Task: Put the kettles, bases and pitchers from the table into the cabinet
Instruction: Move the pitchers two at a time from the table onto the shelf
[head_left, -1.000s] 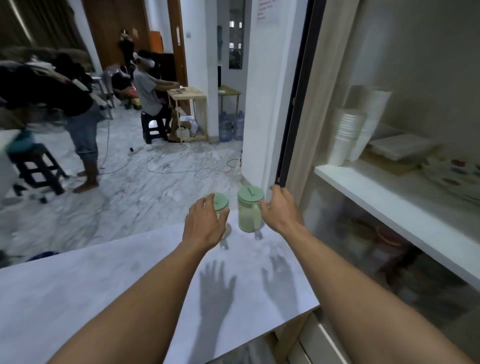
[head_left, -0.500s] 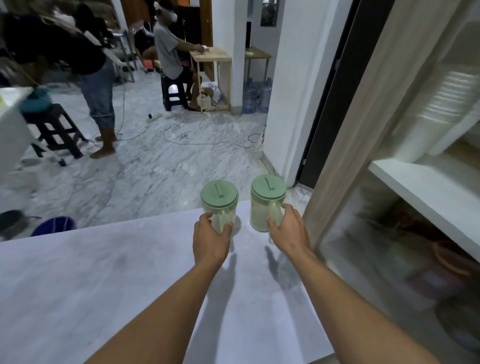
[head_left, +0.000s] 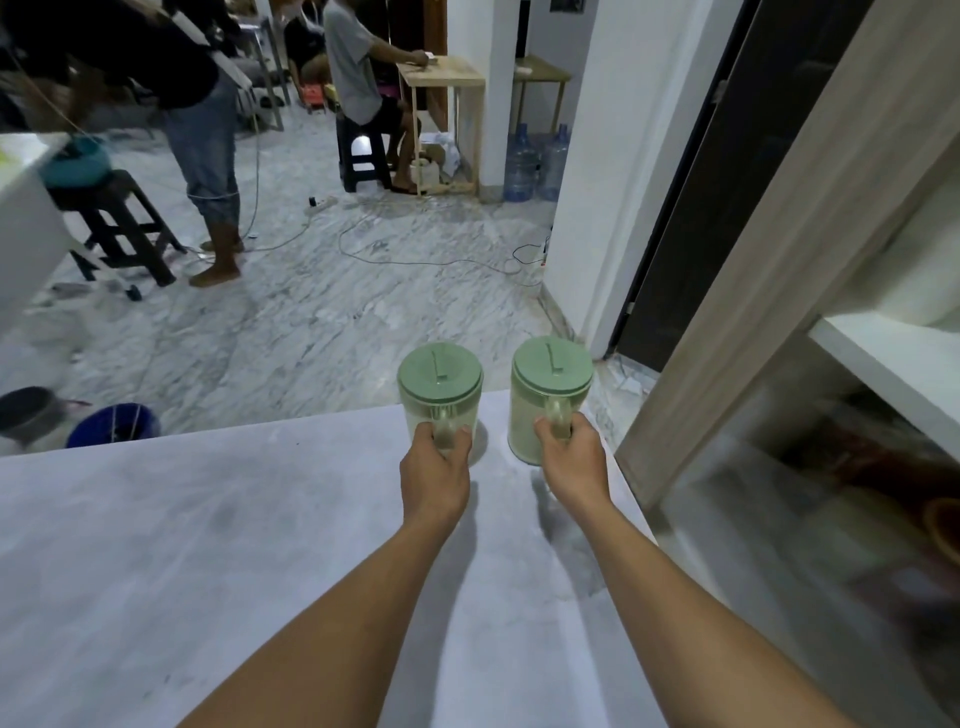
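— What do I have in each hand right now?

— My left hand (head_left: 435, 470) is wrapped around the handle of the left pitcher (head_left: 440, 397), and my right hand (head_left: 570, 457) grips the handle of the right pitcher (head_left: 550, 397). Both pitchers are upright, green lids on, side by side near the far edge of the worktop (head_left: 208, 545), a narrow gap between them. I cannot tell whether their bottoms touch the surface or sit just above it.

— Anything in the way toward the cabinet?

— The cabinet (head_left: 753, 291) is on my right. Its wooden side panel runs up close beside the right pitcher, just past the worktop's right-hand corner. Behind that panel I see a white shelf (head_left: 893, 364) with something pale on it, too blurred to name. Below the shelf the space holds dark and brownish shapes, also blurred.

— And the edges?

— The worktop's far edge lies just behind both pitchers, and beyond it the marble floor (head_left: 311, 312) drops away. The surface to my left and toward me is bare grey.

— What is out in the room?

— A standing person (head_left: 202, 130), a seated person (head_left: 358, 67) at a wooden table (head_left: 441, 78), a dark stool (head_left: 119, 223), cables across the floor, water bottles (head_left: 535, 161) by the white wall, and a blue bucket (head_left: 114, 423) below the worktop's edge. All well apart from my hands.
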